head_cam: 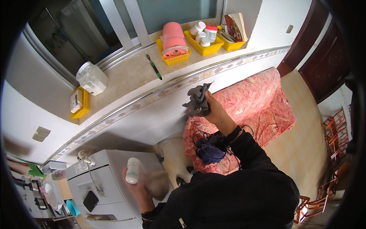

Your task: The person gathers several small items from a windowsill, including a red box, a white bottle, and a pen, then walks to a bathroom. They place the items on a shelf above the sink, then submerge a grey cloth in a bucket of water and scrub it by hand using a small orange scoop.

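Observation:
My left hand [136, 187] grips a white plastic bottle [133, 170] with a printed label, held above a light grey household appliance [125, 163]. In my right hand [216, 110] is a crumpled dark grey cloth [198, 100], raised in front of the tiled wall just below the windowsill [125, 68]. Along the sill, a yellow basket [204, 49] holds several white bottles, one of them with a red lid. Beside it, another yellow basket [175, 60] carries a pink plastic container [173, 33]. A green and black brush [154, 67] lies bare on the sill.
At the sill's left stand a translucent white jar [92, 78] and a small yellow basket [83, 107]. A black phone [91, 201] and a plugged cord lie on the appliance. A sofa with a red floral cover [257, 100] bears a dark blue bag [210, 151]. Wooden chairs [333, 137] stand right.

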`<state>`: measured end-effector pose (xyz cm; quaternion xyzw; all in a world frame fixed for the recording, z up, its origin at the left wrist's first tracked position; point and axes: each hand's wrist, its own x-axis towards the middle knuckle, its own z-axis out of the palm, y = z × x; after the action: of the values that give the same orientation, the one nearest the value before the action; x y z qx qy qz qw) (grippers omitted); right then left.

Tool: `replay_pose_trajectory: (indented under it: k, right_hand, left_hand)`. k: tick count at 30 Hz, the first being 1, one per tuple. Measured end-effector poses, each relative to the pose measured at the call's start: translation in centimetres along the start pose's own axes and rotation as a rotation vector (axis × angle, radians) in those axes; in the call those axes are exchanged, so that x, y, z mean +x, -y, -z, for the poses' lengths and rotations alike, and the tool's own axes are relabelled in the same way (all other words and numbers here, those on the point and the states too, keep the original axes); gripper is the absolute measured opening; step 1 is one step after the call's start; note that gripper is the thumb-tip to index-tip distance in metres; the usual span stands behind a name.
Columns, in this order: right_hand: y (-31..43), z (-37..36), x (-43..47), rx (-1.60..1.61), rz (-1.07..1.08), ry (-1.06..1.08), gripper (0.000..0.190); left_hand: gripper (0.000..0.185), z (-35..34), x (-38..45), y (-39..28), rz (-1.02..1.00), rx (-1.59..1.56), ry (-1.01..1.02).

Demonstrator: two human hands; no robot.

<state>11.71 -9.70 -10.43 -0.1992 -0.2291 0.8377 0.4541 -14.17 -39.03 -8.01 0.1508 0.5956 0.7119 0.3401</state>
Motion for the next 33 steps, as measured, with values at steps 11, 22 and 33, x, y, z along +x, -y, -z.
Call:
replay_pose_trajectory:
  k: [11,22,33]
  right_hand:
    - [8.8,1.5,1.0,-0.263,0.095,-0.078,0.030]
    - [27.8,-4.1,15.2,-1.974,1.343,-0.537,0.024]
    - [28.7,-2.3,19.7,-2.528,0.575,-0.678,0.018]
  left_hand:
    - [0.069,-3.0,0.7,-0.4,0.013,-0.015,0.116]
    - [0.069,-3.4,0.4,0.3,0.074,-0.035,0.083]
    - [0.067,-2.3,-1.7,-0.2,0.091,0.016,-0.050]
